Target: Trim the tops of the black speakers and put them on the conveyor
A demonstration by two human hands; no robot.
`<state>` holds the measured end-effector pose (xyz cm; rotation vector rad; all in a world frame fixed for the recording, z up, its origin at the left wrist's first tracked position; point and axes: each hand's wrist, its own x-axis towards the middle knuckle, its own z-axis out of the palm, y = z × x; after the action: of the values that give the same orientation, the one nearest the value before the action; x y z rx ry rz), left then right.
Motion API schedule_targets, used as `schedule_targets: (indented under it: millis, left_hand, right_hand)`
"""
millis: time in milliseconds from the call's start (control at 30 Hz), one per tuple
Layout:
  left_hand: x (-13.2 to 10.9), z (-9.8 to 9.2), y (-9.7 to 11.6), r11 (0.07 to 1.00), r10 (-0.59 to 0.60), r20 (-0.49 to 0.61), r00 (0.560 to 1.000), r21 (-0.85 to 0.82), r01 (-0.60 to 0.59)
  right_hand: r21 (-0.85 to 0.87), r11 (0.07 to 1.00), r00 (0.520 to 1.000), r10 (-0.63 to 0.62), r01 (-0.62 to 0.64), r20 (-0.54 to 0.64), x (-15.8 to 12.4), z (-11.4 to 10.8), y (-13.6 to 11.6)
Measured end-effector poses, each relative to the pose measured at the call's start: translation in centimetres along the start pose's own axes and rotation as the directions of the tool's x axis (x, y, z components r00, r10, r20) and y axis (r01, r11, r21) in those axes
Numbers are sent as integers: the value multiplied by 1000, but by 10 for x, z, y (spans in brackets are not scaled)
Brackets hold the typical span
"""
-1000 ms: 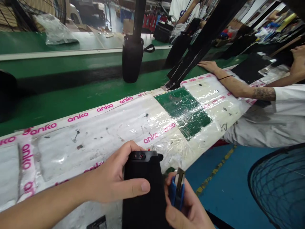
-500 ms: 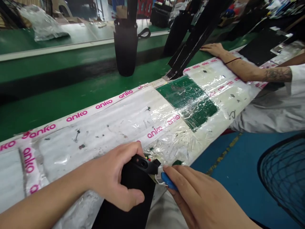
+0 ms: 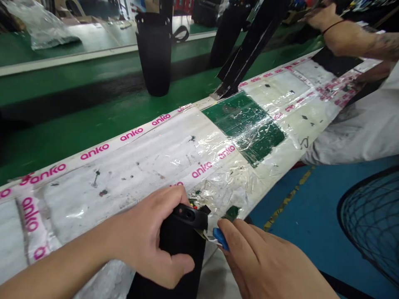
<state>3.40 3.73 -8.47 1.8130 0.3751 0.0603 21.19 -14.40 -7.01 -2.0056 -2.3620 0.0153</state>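
My left hand (image 3: 156, 236) is wrapped over the top of a long black piece (image 3: 182, 265) with a smooth, dark body. Its rounded black end (image 3: 188, 214) has a small hole and a loose black flap at the right corner. Closed around a small blue-handled cutter (image 3: 220, 238), my right hand (image 3: 264, 257) holds it just beside that end. The cutter's shiny metal part points at the corner of the black piece; whether it touches is hard to make out. My fingers hide most of the handle.
A worn white bench (image 3: 156, 153) with pink-lettered tape runs alongside a green conveyor belt (image 3: 102, 112). On the belt stand a black tapered container (image 3: 154, 58) and a slanting black post (image 3: 249, 50). A co-worker's arm (image 3: 352, 39) reaches in at right, above a mesh-backed chair (image 3: 370, 220).
The view has shifted slightly. My right hand and the cutter have moved a little down along the corner of the black piece. The co-worker's arm has lifted up and away from the bench.
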Motion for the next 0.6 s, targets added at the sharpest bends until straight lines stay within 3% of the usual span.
schedule_targets:
  millis: [200,367,433,500,600]
  left_hand:
    - [2,0,8,997,-21,3,1000,81,21]
    - [1,0,9,995,-48,27,998,84,46]
    - [-1,2,7,995,-49,12,999,90,48]
    - [-4,6,6,995,-40,-37,999,95,44]
    - [-8,14,6,997,-23,-123,992,76,32]
  right_hand:
    - [23,999,999,30,-31,25,5,-7,-1]
    - [188,982,976,-33,-9,217,22,-29,9]
    - [202,978,966,-98,50,238,27,-37,17]
    - [178,981,978,-112,81,174,27,-42,24]
    - [148,988,999,-36,38,-19,20,-43,28]
